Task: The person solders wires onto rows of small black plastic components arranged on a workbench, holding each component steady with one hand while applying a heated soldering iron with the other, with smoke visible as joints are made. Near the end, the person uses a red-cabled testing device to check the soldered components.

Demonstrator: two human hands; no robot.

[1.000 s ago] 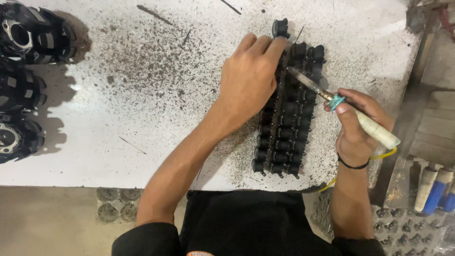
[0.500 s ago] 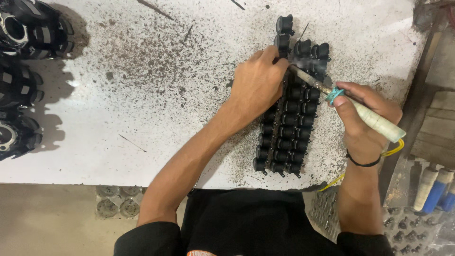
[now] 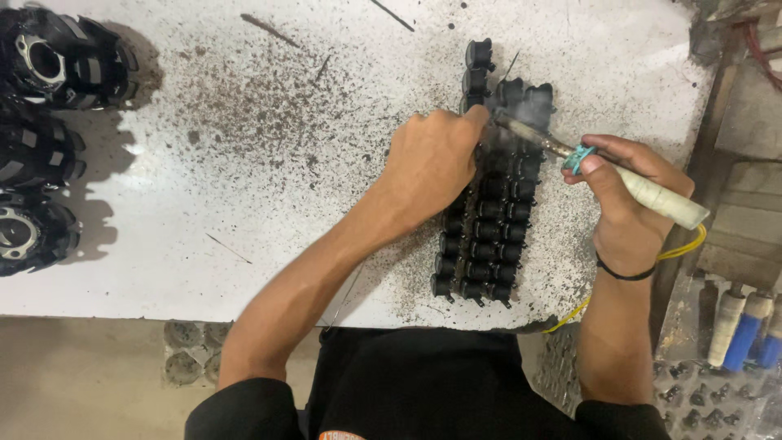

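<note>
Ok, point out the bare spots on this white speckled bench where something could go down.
Free: the white bench top between the black round housings and the left hand. Crowded: the rows of small black parts, beside the right hand holding the soldering iron.

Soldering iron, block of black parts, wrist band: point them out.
soldering iron (image 3: 652, 193), head view, on its pale handle.
block of black parts (image 3: 489, 244), head view, on the middle rows.
wrist band (image 3: 623, 275), head view, on the black band at the right wrist.
</note>
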